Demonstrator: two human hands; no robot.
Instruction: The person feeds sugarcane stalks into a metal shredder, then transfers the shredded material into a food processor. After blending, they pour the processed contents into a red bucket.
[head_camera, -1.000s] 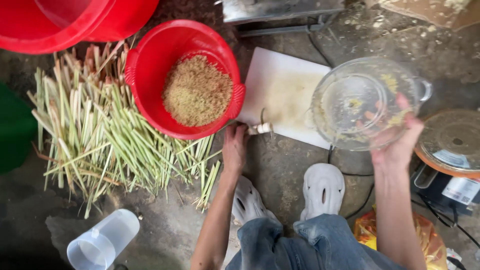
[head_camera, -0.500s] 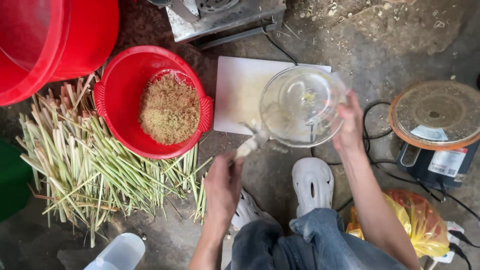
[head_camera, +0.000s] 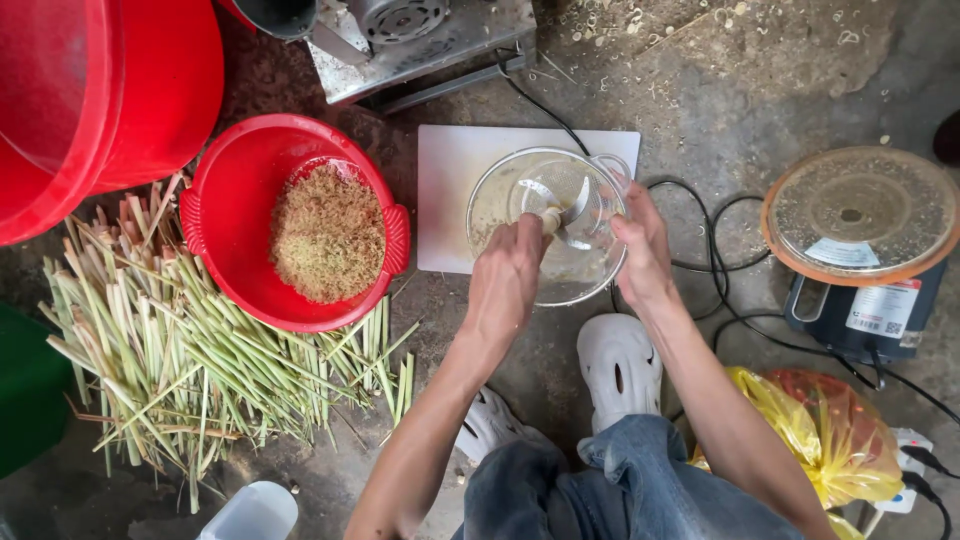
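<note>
A clear chopper bowl (head_camera: 548, 225) is steadied over the white cutting board (head_camera: 450, 200) by the right hand (head_camera: 645, 250), closed on its rim; the blade stem (head_camera: 553, 218) is pinched by the left hand (head_camera: 508, 280). Fingers could be cut on the blade. The red basket (head_camera: 240, 180) crowds the left; cables (head_camera: 720, 250) trail to the right

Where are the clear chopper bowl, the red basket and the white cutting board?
clear chopper bowl (head_camera: 580, 270), head view, near wall.
red basket (head_camera: 235, 190), head view, bare inner wall.
white cutting board (head_camera: 445, 190), head view, bare left part.
</note>
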